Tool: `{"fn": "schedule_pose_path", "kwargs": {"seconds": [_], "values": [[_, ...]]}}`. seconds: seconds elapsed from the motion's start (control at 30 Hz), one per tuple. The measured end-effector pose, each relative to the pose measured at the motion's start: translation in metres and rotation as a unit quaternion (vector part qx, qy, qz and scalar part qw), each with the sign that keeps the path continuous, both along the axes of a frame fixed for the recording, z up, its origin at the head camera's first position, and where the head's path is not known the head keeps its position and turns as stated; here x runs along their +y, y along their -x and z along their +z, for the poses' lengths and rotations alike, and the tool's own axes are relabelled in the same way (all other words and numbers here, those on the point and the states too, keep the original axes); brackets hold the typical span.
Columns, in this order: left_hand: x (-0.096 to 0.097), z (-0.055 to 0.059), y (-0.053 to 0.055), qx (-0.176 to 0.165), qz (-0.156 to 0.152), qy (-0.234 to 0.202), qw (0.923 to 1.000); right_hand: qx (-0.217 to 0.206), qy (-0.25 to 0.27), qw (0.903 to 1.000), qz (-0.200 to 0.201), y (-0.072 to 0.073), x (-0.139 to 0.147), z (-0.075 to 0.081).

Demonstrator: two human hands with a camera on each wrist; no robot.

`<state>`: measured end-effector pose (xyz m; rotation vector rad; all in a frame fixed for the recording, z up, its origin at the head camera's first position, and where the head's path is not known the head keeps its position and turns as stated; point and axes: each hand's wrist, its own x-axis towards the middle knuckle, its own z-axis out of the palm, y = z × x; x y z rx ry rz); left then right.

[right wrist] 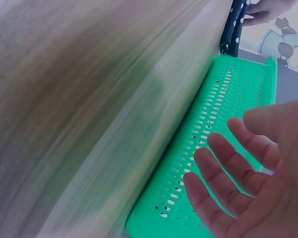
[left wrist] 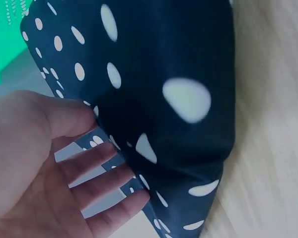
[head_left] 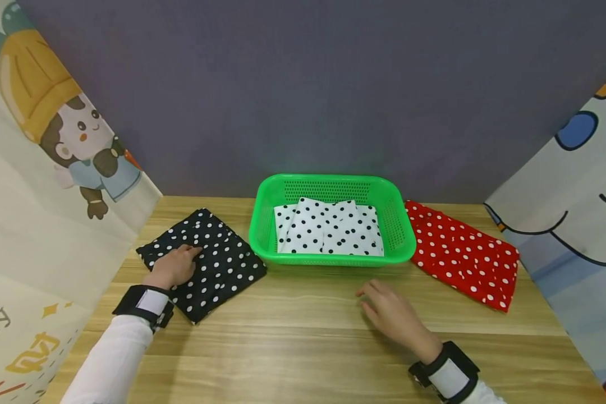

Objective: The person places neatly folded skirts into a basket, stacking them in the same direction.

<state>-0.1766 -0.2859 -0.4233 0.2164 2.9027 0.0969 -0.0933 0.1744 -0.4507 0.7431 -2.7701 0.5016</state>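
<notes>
Basket (head_left: 406, 235) mid-table (head_left: 303, 336) holding one folded cloth (head_left: 328, 227), another cloth (head_left: 217, 264) left, a third (head_left: 464, 252) right.

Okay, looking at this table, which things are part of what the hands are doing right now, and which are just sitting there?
In hand:
- left hand on the black dotted cloth
- right hand, open over the table
- green basket

Lying about:
- white dotted cloth in the basket
- red dotted cloth

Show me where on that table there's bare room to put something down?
The bare wooden table in front of the green basket, around the right hand, is widest. The back row is crowded: black cloth under the left hand, basket, red cloth.
</notes>
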Motion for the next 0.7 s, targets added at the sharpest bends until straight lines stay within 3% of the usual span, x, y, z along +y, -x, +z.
{"fn": "schedule_pose_path", "kwargs": {"seconds": [0.2, 0.53, 0.7], "values": [[0.003, -0.002, -0.011, 0.023, -0.017, 0.006, 0.9996, -0.008, -0.009, 0.9999, 0.009, -0.002, -0.006, 0.0], [0.012, -0.008, -0.039, 0.085, -0.054, 0.001, 0.9949, -0.011, -0.017, 0.9973, 0.071, -0.002, -0.026, -0.002], [0.019, -0.013, -0.051, 0.079, -0.055, -0.009, 0.9954, -0.019, -0.015, 0.9949, 0.098, -0.003, -0.037, -0.004]]}}
